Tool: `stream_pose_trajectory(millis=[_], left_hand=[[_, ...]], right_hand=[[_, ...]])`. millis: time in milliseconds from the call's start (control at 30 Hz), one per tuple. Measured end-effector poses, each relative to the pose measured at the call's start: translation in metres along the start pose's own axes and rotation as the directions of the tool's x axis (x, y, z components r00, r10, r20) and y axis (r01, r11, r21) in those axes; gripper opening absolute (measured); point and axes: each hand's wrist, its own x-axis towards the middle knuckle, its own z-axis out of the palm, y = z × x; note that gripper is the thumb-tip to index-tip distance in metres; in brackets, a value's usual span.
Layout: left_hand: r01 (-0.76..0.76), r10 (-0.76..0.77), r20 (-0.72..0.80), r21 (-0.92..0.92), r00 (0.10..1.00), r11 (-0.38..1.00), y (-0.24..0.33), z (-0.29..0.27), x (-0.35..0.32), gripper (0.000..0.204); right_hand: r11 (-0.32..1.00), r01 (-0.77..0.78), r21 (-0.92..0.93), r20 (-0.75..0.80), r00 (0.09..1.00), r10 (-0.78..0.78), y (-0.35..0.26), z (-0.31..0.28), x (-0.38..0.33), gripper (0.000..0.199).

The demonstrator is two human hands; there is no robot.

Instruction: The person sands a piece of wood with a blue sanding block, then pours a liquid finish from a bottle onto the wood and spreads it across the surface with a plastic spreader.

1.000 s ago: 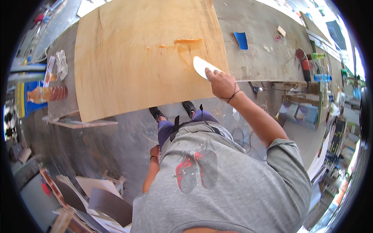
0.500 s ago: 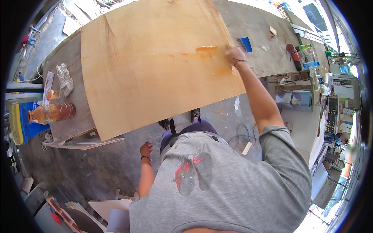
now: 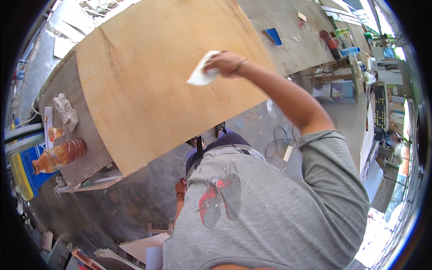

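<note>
Plywood sheet [image 3: 153,85], large and pale, lies flat across a long grey desk [image 3: 288,27] below us, its near edge overhanging the desk's front. Our right hand [image 3: 227,63] reaches out over the sheet with the arm stretched forward, fingers closed around a flat white scraper [image 3: 202,74]. The scraper's blade rests against the wood near the sheet's middle, pointing toward our left. Our left hand [image 3: 181,186] hangs low beside our body, well apart from the desk and mostly hidden behind our grey shirt [image 3: 265,211]; we cannot tell whether it is open or closed, and nothing shows in it.

On the bare strip of desk to the left of the sheet sit a crumpled cloth [image 3: 66,112] and, nearer to us, a brown plastic bottle [image 3: 60,155] lying on its side. A blue bucket [image 3: 22,168] stands just beyond the desk's left end. Far across the desk, past the sheet, lie a small blue card [image 3: 272,36] and a little wooden block [image 3: 301,16]. On the concrete floor [image 3: 135,202] under the desk's front edge we see our dark shoes [image 3: 219,128], and a black cable [image 3: 276,139] loops on the ground to the right.
</note>
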Motion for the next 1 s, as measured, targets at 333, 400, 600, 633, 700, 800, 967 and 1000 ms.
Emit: stream_pose_trajectory(millis=[333, 400, 600, 633, 700, 800, 967, 1000], left_hand=[[-0.007, 0.007, 0.005, -0.026, 1.000, 1.000, 0.156, 0.028, -0.041, 0.027], [0.008, -0.009, -0.007, -0.012, 1.000, 1.000, 0.170, 0.029, -0.049, 0.027], [-0.169, 0.143, 0.113, 0.264, 0.983, 0.950, 0.141, -0.003, -0.034, 0.030], [-0.164, 0.137, 0.113, 0.280, 0.984, 0.946, 0.141, -0.003, -0.036, 0.030], [-0.149, 0.118, 0.113, 0.322, 0.986, 0.935, 0.150, -0.001, -0.046, 0.030], [-0.120, 0.089, 0.106, 0.336, 0.990, 0.934, 0.156, 0.004, -0.056, 0.030], [-0.012, 0.002, 0.093, 0.107, 0.996, 0.994, 0.144, 0.000, -0.034, 0.027], [0.010, -0.015, 0.093, 0.045, 0.996, 0.999, 0.141, -0.001, -0.030, 0.027]], right_hand=[[0.632, -0.720, 0.286, 0.014, 0.663, 0.748, -0.006, 0.015, -0.177, 0.029], [0.696, -0.700, 0.160, 0.060, 0.710, 0.701, -0.034, 0.019, -0.114, 0.031], [0.972, -0.224, -0.075, 0.093, 0.969, 0.230, -0.135, 0.003, -0.020, 0.030], [0.981, -0.181, -0.070, 0.060, 0.981, 0.185, -0.122, 0.011, -0.036, 0.037], [0.978, -0.201, -0.059, 0.081, 0.975, 0.206, -0.083, 0.017, -0.087, 0.050], [0.910, -0.413, 0.037, 0.115, 0.906, 0.406, -0.041, 0.026, -0.175, 0.059], [0.894, -0.448, -0.019, 0.330, 0.841, 0.429, -0.092, 0.018, -0.201, 0.048], [0.854, -0.519, -0.011, 0.335, 0.803, 0.493, -0.095, 0.010, -0.198, 0.048]])
